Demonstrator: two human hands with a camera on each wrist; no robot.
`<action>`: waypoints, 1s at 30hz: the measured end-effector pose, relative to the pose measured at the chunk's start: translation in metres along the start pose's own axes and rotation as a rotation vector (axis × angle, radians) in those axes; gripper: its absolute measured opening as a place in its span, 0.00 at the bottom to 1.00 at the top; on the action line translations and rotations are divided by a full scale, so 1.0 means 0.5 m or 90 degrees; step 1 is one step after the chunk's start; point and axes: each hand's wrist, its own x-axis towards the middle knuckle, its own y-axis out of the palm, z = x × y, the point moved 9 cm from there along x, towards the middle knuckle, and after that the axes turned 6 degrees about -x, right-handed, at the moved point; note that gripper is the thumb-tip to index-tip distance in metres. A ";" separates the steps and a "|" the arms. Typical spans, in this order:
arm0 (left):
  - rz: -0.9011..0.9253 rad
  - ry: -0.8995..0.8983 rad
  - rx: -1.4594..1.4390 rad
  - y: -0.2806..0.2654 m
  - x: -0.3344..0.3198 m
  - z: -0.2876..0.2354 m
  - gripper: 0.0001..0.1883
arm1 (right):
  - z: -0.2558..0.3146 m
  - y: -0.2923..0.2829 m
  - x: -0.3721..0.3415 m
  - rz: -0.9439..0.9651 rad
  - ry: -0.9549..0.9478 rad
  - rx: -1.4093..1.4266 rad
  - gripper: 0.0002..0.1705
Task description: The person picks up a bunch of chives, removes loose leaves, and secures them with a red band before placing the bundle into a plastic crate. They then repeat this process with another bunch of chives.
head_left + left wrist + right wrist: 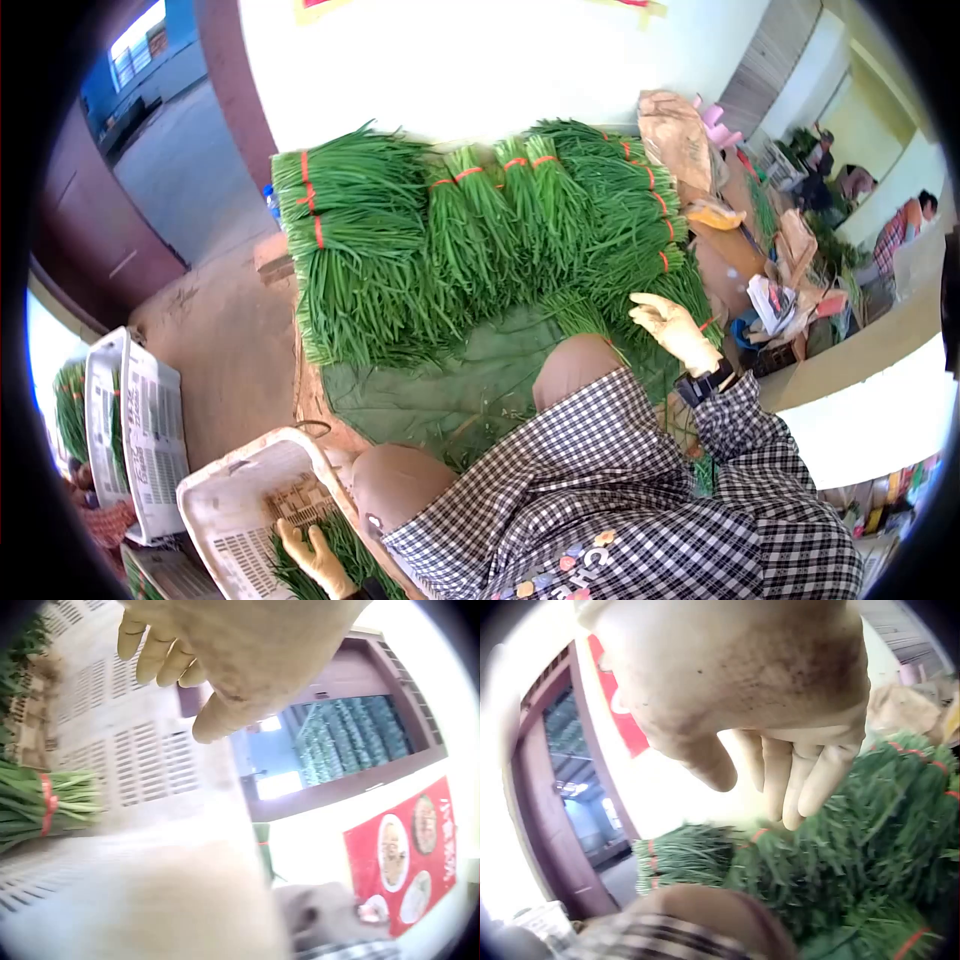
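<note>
Both hands wear pale yellowish rubber gloves, and neither holds anything. My left hand (318, 562) is over a white plastic crate (205, 500) at the lower left, fingers spread above the bundle of chives (345, 540) lying inside. In the left wrist view a chive bundle (45, 802) with a red band lies in the crate, apart from the fingers. My right hand (678, 332) hovers over the right side of the chive pile, its fingers loosely bent in the right wrist view. The piled chive bundles (370, 250) have red bands around their pale stem ends.
A green cloth (420, 395) lies under the pile, before my knees. Another white crate (150, 440) with chives stands at the far left. Brown paper (675, 140) and litter lie to the right. Other people (905, 230) work at the far right; a doorway opens at the upper left.
</note>
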 end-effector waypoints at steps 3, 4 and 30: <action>0.069 0.025 -0.049 0.026 0.007 -0.159 0.31 | -0.140 -0.094 -0.036 -0.060 0.177 -0.162 0.24; 0.075 0.051 -0.040 0.062 -0.005 -0.236 0.31 | -0.208 -0.103 -0.046 -0.043 0.242 -0.139 0.27; 0.522 -0.037 0.113 0.581 -0.249 -0.383 0.29 | -0.725 0.104 0.129 0.257 0.370 -0.376 0.61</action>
